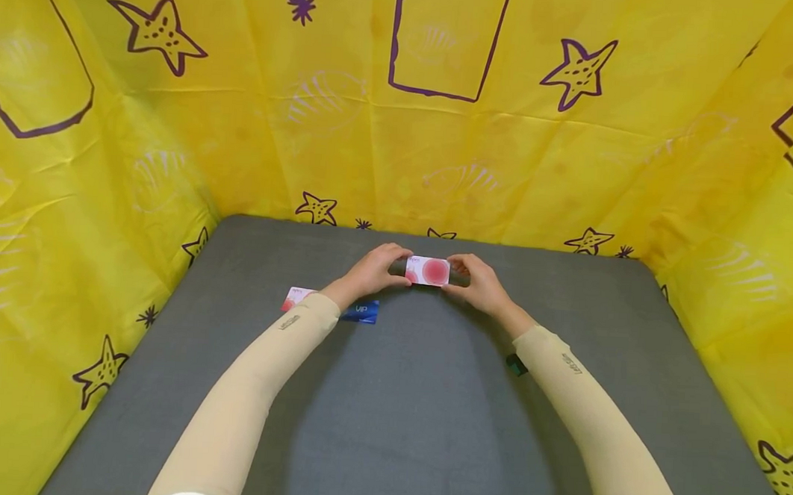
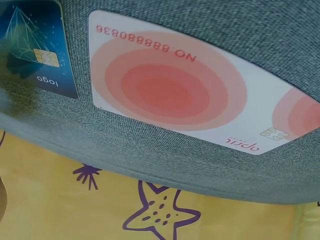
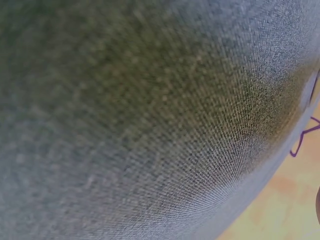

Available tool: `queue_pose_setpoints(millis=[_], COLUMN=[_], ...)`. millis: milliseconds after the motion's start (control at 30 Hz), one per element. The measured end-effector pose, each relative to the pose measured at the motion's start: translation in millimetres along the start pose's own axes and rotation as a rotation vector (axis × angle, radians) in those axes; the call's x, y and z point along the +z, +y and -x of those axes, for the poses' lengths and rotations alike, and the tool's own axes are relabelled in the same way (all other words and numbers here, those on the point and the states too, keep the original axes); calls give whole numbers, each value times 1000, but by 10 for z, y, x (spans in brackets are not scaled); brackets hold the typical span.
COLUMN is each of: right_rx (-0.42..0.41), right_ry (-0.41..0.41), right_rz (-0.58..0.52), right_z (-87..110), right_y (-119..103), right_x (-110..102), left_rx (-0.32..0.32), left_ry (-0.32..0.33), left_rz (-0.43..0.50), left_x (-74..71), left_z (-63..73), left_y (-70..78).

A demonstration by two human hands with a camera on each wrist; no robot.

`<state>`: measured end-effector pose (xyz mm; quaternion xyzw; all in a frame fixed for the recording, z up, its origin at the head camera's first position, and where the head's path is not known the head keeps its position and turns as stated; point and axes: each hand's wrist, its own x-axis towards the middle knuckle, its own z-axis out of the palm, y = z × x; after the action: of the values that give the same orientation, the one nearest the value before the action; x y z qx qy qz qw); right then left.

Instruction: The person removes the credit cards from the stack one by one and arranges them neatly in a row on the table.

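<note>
My left hand [image 1: 374, 269] and right hand [image 1: 480, 284] hold a white card with pink-red circles [image 1: 427, 271] between them, near the far side of the table. Thumb and fingers of each hand are at its left and right ends, its printed face toward me. Beneath my left wrist lie a second white card with red circles [image 1: 297, 296] and a blue VIP card [image 1: 365, 312]. Up close in the left wrist view, the white card [image 2: 162, 92] shows a number and chip, beside the blue card [image 2: 42, 50]. The right wrist view has only table cloth and curtain.
A grey cloth-covered table [image 1: 415, 413] spreads under both arms. Yellow curtain [image 1: 375, 149] with purple starfish drawings encloses its back and sides. Something small and dark green [image 1: 517, 364] shows beside my right forearm.
</note>
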<state>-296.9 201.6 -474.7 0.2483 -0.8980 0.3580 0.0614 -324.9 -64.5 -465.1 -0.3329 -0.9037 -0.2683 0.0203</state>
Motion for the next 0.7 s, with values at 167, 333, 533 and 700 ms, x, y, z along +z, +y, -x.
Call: queue_pose_setpoints(millis=[167, 333, 533, 700], right_rx=[-6, -22, -25, -10], right_ry=[3, 8, 1, -7], right_rz=[-19, -34, -52, -53], right_z=[32, 67, 111, 142], right_y=[-25, -41, -78, -100], right_x=[-2, 7, 9, 12], left_rx=[2, 12, 13, 12], left_ry=[11, 24, 24, 19], left_rz=[6, 3, 19, 35], left_x=[-8, -9, -19, -24], left_z=[57, 113, 168, 205], left_y=[41, 64, 90, 109])
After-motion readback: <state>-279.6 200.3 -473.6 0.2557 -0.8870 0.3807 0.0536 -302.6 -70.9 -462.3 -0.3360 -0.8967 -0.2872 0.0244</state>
